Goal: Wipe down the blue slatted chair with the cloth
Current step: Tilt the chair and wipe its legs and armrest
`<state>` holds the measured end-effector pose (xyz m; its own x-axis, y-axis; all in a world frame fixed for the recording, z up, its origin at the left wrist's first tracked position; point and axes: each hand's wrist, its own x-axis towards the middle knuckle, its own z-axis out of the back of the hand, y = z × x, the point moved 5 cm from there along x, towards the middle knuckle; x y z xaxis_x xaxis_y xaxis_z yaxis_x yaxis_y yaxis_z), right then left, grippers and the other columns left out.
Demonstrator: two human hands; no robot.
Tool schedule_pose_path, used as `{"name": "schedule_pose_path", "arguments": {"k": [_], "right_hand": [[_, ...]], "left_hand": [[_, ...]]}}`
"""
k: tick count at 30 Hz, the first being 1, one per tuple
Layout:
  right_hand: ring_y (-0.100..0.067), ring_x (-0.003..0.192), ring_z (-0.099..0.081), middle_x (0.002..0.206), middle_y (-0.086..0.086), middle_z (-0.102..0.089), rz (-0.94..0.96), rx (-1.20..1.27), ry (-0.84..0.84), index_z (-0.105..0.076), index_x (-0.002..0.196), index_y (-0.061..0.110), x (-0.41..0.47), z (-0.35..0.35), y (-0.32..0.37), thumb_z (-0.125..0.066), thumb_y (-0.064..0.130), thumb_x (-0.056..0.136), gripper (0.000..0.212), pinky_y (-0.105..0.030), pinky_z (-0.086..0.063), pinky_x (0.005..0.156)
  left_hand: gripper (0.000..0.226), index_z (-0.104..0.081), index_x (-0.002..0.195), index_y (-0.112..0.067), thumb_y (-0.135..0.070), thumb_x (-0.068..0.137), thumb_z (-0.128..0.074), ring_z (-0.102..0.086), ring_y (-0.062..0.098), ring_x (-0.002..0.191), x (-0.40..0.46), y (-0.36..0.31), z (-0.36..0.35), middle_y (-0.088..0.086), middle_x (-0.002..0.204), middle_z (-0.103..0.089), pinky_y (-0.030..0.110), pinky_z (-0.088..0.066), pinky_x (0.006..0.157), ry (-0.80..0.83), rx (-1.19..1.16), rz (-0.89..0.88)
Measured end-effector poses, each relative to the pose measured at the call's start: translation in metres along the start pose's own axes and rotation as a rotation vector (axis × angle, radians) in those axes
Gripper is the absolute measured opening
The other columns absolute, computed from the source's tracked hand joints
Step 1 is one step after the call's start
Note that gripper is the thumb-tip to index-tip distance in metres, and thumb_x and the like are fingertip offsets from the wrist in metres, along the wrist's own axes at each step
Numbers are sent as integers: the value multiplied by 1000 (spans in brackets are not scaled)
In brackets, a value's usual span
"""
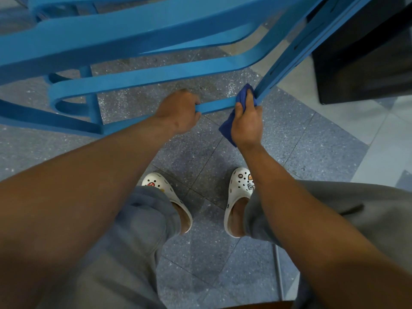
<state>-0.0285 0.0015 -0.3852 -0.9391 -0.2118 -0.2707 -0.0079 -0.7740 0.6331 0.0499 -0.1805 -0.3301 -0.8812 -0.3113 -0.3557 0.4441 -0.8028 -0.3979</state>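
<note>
A: Currently, where is the work point?

B: At 1 o'clock from centre. The right hand (246, 123) grasps the cloth (244, 98), pressing it where the nearest slat meets a side rail of the blue slatted chair (138, 30).

A: And the other hand?

B: The left hand (179, 111), at 12 o'clock, has its fingers curled round the same slat, apparently steadying the chair.

A: Progress?

B: Cannot be confirmed; no surface shows visible wiping marks. Judged remaining: the slats at 11 o'clock and the upper frame.
</note>
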Motion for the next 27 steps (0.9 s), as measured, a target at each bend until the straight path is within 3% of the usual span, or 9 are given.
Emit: {"name": "schedule_pose_path", "arguments": {"k": [3, 7, 11, 16, 18, 21, 23, 25, 27], "right_hand": [[-38, 110, -59, 134, -22, -49, 6, 3, -42, -30, 160, 22, -11, 1, -6, -40, 30, 110, 51, -43, -48, 93], [-36, 112, -60, 130, -22, -55, -12, 95, -54, -37, 157, 17, -7, -3, -1, -43, 27, 109, 50, -46, -51, 96], [-33, 108, -64, 126, -18, -60, 63, 139, -34, -44, 153, 21, 11, -2, -1, -42, 34, 107, 48, -50, -54, 94], [-26, 85, -68, 106, -18, -68, 44, 213, -102, -49, 150, 20, -10, 7, -14, -48, 20, 107, 43, -33, -52, 72], [-23, 93, -68, 114, -15, -69, -5, 259, -86, -49, 150, 17, -14, 12, -7, -48, 18, 108, 43, -26, -49, 75], [-13, 114, -59, 138, -8, -62, -138, 290, -18, -46, 152, 13, -23, 25, 0, -46, 19, 109, 44, -12, -39, 86], [-18, 122, -60, 138, -5, -62, -206, 295, 82, -52, 148, 12, -29, 37, 1, -47, 21, 108, 41, -13, -41, 88], [-18, 106, -66, 117, -3, -69, -239, 265, 220, -67, 128, 11, -34, 51, 6, -49, 24, 107, 31, -15, -47, 78], [-13, 82, -61, 96, -2, -66, -216, 261, 337, -71, 113, 7, -41, 70, 19, -50, 23, 107, 27, -15, -44, 61]], "left_hand": [[30, -70, 121, -16, -28, 93, -69, -65, 29, 94, 0, -4, -1, 10, 113, -64, 42, -56, 84, 10, 13, 6], [26, -69, 119, -16, -22, 94, -69, -64, 31, 95, 0, -5, -3, 11, 114, -63, 41, -55, 85, 21, 27, 17], [28, -68, 123, -17, -16, 95, -68, -64, 31, 97, 2, -5, -4, 11, 115, -62, 43, -54, 86, 32, 56, 29], [31, -67, 126, -16, -14, 95, -68, -64, 32, 98, 2, -7, -4, 12, 116, -62, 44, -55, 86, 48, 82, 29], [30, -67, 125, -15, -16, 95, -68, -65, 32, 96, 2, -9, -3, 12, 114, -63, 44, -56, 84, 47, 94, 27], [28, -68, 123, -17, -23, 96, -65, -64, 32, 97, -1, -16, 2, 11, 115, -63, 42, -54, 82, 42, 79, 18], [29, -68, 123, -17, -27, 96, -64, -64, 31, 99, -4, -25, 5, 11, 117, -64, 40, -52, 83, 39, 40, 4], [32, -67, 126, -15, -27, 97, -63, -65, 28, 101, -8, -39, 8, 10, 119, -67, 34, -52, 86, 41, -76, 10], [30, -67, 127, -14, -24, 99, -60, -66, 21, 95, -15, -56, 13, 8, 115, -70, 22, -51, 80, 75, -342, 81]]}}
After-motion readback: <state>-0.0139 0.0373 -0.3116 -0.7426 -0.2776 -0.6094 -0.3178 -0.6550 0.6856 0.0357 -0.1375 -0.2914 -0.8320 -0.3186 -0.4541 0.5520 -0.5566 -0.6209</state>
